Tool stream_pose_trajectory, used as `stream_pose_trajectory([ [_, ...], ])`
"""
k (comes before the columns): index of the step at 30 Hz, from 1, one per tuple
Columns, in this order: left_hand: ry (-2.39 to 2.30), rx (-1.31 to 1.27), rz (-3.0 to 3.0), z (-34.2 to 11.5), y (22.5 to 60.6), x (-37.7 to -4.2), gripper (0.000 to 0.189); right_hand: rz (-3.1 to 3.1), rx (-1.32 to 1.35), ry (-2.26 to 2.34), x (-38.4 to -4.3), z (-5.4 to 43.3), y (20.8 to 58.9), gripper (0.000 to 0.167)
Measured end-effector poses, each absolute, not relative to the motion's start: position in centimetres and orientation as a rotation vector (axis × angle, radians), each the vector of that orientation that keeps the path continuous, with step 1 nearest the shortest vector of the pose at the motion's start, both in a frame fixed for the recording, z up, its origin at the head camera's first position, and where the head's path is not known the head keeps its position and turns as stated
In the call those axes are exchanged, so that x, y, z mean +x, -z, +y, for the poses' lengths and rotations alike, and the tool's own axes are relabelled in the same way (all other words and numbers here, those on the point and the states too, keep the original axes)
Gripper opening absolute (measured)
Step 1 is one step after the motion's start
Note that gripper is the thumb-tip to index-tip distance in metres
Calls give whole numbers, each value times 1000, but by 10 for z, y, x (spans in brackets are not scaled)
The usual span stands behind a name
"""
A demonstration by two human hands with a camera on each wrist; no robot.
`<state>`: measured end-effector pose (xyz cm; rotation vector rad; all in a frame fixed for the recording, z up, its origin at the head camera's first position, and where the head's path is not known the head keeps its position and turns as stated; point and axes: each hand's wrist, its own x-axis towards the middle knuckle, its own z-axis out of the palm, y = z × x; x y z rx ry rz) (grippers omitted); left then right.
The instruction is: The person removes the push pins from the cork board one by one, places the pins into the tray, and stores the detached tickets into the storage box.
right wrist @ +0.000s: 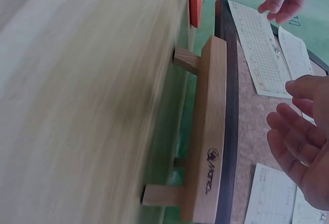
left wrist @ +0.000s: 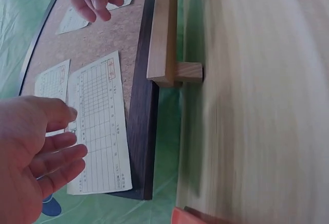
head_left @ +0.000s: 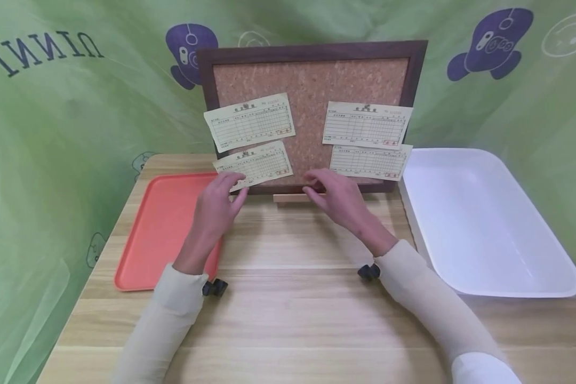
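A cork board [head_left: 312,80] in a dark wooden frame stands upright at the table's back. Pale printed slips hang on it in pairs: an upper left slip [head_left: 249,125], a lower left slip [head_left: 266,164], an upper right slip [head_left: 365,125] and a lower right slip [head_left: 370,162]. My left hand [head_left: 216,205] hovers by the lower left slip, its fingers loosely bent. In the left wrist view that slip [left wrist: 100,131] lies behind the fingertips; contact is unclear. My right hand [head_left: 338,197] is left of the lower right slip, with loosely curved fingers and nothing visible in it.
A wooden easel ledge [right wrist: 208,126] supports the board's lower edge. A red tray [head_left: 165,224] lies on the left, partly behind my left forearm. On the right sits a large white tray [head_left: 489,224]. Green patterned cloth [head_left: 43,133] hangs behind the wooden table [head_left: 288,309].
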<state>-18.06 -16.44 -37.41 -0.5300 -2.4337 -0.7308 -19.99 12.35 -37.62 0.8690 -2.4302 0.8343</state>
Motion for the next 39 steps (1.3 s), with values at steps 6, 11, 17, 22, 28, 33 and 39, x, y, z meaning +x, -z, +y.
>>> stream_pose_trajectory([
  [6, 775, -470, -2365, -157, 377, -197, 18, -2534, 752, -924, -211, 109, 372, 20],
  [11, 767, -462, -2295, -150, 380, -210, 15, -2573, 687, -972, -216, 103, 371, 20],
  [17, 751, -407, -2216, -145, 380, -222, 17, -2614, 625, -1042, -222, 96, 372, 19],
  [22, 718, -408, -2177, -142, 382, -232, 19, -2625, 566, -1081, -224, 93, 374, 18],
  [28, 751, -346, -2177, -139, 381, -237, 18, -2622, 559, -1084, -227, 89, 375, 18],
  [33, 780, -321, -2187, -137, 379, -239, 18, -2611, 552, -1077, -228, 87, 375, 18],
  [39, 806, -305, -2180, -137, 377, -240, 17, -2594, 553, -1074, -229, 85, 376, 20],
])
